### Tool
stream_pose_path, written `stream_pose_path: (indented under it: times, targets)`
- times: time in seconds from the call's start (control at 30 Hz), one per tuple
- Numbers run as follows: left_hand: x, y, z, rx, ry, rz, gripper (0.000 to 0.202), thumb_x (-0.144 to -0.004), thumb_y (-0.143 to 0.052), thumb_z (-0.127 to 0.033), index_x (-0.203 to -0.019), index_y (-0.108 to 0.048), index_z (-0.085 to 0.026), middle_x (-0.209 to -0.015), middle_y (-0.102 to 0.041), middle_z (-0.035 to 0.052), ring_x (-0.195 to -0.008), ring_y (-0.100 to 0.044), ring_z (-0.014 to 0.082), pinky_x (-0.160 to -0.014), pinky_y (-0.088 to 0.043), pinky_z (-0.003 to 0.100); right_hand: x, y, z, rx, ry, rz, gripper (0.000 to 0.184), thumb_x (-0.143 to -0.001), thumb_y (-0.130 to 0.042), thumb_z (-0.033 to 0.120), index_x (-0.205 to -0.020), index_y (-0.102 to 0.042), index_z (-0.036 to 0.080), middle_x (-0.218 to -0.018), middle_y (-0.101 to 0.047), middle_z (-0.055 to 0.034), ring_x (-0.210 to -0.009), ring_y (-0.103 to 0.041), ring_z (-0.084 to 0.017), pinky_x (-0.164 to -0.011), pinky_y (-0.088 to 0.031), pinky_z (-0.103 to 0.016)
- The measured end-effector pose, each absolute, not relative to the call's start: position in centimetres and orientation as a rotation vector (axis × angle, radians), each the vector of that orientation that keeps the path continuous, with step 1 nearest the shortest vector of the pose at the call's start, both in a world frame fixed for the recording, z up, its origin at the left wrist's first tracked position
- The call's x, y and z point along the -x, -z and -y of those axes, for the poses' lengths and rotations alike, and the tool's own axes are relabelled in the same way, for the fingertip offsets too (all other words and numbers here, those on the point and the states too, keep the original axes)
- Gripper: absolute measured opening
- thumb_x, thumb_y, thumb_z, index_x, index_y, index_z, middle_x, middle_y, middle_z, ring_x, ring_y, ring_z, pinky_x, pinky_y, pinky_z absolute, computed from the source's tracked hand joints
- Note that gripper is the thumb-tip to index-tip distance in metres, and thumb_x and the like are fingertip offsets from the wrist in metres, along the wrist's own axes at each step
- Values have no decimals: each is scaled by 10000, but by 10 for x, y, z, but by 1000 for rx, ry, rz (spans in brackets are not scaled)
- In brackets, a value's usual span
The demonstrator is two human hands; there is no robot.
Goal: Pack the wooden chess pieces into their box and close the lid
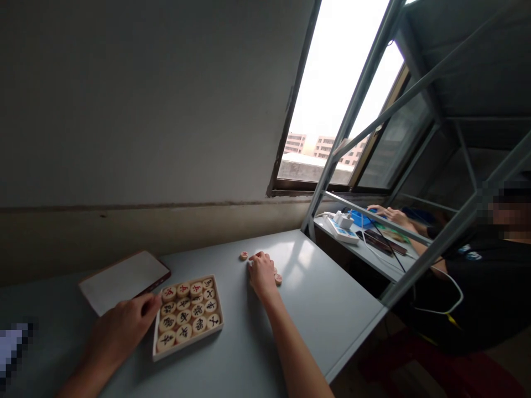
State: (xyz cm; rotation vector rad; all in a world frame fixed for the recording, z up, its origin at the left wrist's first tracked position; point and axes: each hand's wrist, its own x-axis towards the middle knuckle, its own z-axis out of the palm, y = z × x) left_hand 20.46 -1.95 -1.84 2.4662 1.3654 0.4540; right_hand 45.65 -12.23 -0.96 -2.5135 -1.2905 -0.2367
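Head view: left hand [120, 329] curled at the box [188, 343] of discs [183, 317].
Right hand [263, 273], fingers bent, between loose pieces [278, 280]; cannot tell whether either grips anything.

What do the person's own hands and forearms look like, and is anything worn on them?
The left hand and the right hand are both bare, without gloves. No sleeve, watch or bracelet shows on the left forearm or the right forearm, as far as they are in view. Small rings cannot be ruled out.
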Motion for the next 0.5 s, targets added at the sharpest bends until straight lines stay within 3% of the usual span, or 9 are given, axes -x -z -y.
stream_pose_path:
  times: [0.17, 0.37, 0.5]
  targets:
    - [-206, 16, 22, -2586, -280, -1346, 321, -759, -338, -349, -745, -627, -211, -774, -653, 62, -798, -587, 257, -632, -398, 310, -469, 7, 129, 2363, 20, 1200, 247, -673, -566, 167, -908, -628, 206, -994, -536, -76, -915, -487, -206, -747, -361, -299]
    - [-205, 11, 24, -2579, -160, -1281, 319, -732, -355, -326, -738, -657, -222, -866, -656, 47, -858, -581, 250, -704, -405, 321, -484, 2, 143, 2278, -163, 1226, 120, -666, -576, 197, -750, -655, 164, -823, -570, -39, -545, -506, -79, -488, -366, -195]
    - [-203, 13, 24, -2545, -210, -1287, 313, -709, -372, -338, -722, -663, -224, -847, -662, 44, -832, -588, 242, -673, -408, 309, -478, 6, 139, 2286, -105, 1180, 136, -676, -566, 201, -785, -639, 163, -847, -564, -45, -600, -520, -93, -512, -367, -199]
